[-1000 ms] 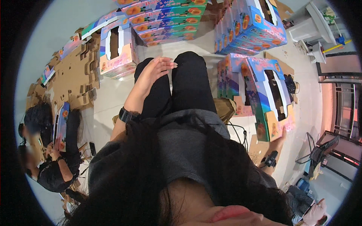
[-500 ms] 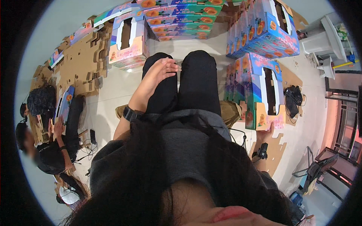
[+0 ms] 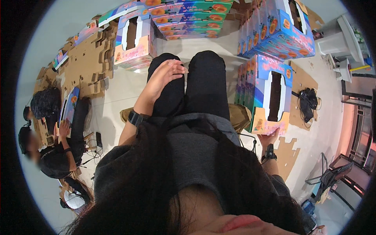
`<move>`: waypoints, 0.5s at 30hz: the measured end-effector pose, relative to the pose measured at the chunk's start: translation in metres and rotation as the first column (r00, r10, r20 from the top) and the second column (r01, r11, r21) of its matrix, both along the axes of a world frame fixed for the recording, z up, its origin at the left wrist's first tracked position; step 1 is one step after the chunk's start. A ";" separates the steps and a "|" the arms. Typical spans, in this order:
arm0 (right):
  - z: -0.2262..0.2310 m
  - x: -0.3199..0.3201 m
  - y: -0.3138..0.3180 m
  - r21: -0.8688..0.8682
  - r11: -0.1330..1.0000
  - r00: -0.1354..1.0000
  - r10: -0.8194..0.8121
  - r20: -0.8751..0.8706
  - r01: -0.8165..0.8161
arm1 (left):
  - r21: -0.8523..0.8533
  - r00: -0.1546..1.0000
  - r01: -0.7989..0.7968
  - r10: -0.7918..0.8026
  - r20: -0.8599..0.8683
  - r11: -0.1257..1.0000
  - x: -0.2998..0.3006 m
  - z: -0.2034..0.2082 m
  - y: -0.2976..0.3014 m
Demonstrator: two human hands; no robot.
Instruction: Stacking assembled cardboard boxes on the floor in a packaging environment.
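Observation:
My left hand (image 3: 168, 73) rests over my left thigh with its fingers stretched out, loosely side by side, holding nothing. Out to the right, my right hand (image 3: 268, 137) grips the near end of a colourful fruit carton (image 3: 259, 107). This carton is blue, purple and peach with printed orange fruit, and a long opening with white edges faces up. Its thumb or a finger shows against the peach end panel; the other fingers are partly hidden beneath. The carton stands at the near end of a row of similar cartons (image 3: 246, 80).
More cartons stand ahead right (image 3: 270, 35), with a stack (image 3: 188, 19) straight ahead and a single carton (image 3: 135, 51) ahead left. Flattened cardboard (image 3: 84, 62) lies at left. A co-worker (image 3: 58, 156) handles a carton there. A black bag (image 3: 308, 102) sits on cardboard at right.
The near end of the carton at my right hand has shifted slightly left, and my right hand has come left with it. My left hand has barely moved.

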State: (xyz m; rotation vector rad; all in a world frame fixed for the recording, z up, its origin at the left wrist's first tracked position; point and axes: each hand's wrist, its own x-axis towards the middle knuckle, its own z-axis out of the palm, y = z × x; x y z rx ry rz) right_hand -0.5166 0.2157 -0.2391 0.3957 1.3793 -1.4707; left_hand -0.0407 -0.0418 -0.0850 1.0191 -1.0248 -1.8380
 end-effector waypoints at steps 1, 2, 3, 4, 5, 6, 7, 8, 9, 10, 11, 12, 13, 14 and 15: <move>-0.005 -0.002 0.000 0.022 1.000 0.998 0.003 -0.063 -0.001 | -0.001 1.000 0.003 -0.003 0.002 1.000 0.000 -0.001 0.000; -0.007 -0.004 0.000 0.046 0.999 0.992 0.008 -0.126 -0.002 | -0.001 1.000 0.004 -0.004 0.005 1.000 0.001 -0.001 0.000; -0.008 -0.006 -0.001 0.046 0.999 0.992 0.011 -0.125 -0.006 | -0.001 1.000 0.001 -0.001 0.005 1.000 0.001 -0.002 0.001; -0.008 -0.009 -0.001 0.047 0.999 0.992 0.018 -0.124 -0.013 | -0.010 1.000 -0.001 0.001 0.000 1.000 0.001 -0.002 0.002; -0.008 -0.010 -0.002 0.048 0.999 0.992 0.026 -0.122 -0.020 | -0.019 1.000 -0.003 0.003 -0.005 1.000 0.001 -0.002 0.003; -0.007 -0.011 -0.003 0.050 0.999 0.992 0.028 -0.122 -0.022 | -0.018 1.000 -0.005 0.005 -0.005 1.000 0.001 -0.002 0.003; -0.007 -0.012 -0.004 0.028 0.999 0.991 0.028 -0.131 -0.025 | -0.018 1.000 -0.007 0.008 0.001 1.000 0.001 -0.002 0.003; -0.004 -0.011 -0.006 0.006 1.000 0.990 0.026 -0.142 -0.026 | -0.018 1.000 -0.008 0.008 0.006 1.000 0.001 -0.002 0.003; -0.002 -0.010 -0.008 0.007 1.000 0.989 0.027 -0.142 -0.026 | -0.018 1.000 -0.009 0.009 0.006 1.000 0.000 -0.002 0.003; 0.000 -0.009 -0.011 0.023 1.000 0.990 0.014 -0.144 -0.011 | -0.023 1.000 -0.004 0.004 0.008 1.000 0.000 -0.002 0.004; 0.002 -0.009 -0.013 0.037 0.999 0.989 0.001 -0.145 0.004 | -0.029 1.000 0.002 -0.001 0.011 1.000 0.000 -0.001 0.004; 0.001 -0.009 -0.013 0.036 0.999 0.989 0.002 -0.145 0.003 | -0.030 1.000 0.001 0.000 0.011 1.000 -0.001 -0.001 0.004; 0.000 -0.009 -0.014 0.041 0.999 0.988 0.004 -0.153 0.003 | -0.031 1.000 0.001 0.000 0.006 1.000 -0.001 0.000 0.005; -0.002 -0.010 -0.014 0.046 0.999 0.987 0.005 -0.160 0.003 | -0.031 1.000 0.001 -0.001 0.000 1.000 -0.001 0.000 0.005; -0.004 -0.011 -0.013 0.046 0.999 0.987 0.005 -0.160 0.002 | -0.031 1.000 0.001 -0.001 0.000 1.000 -0.001 0.000 0.005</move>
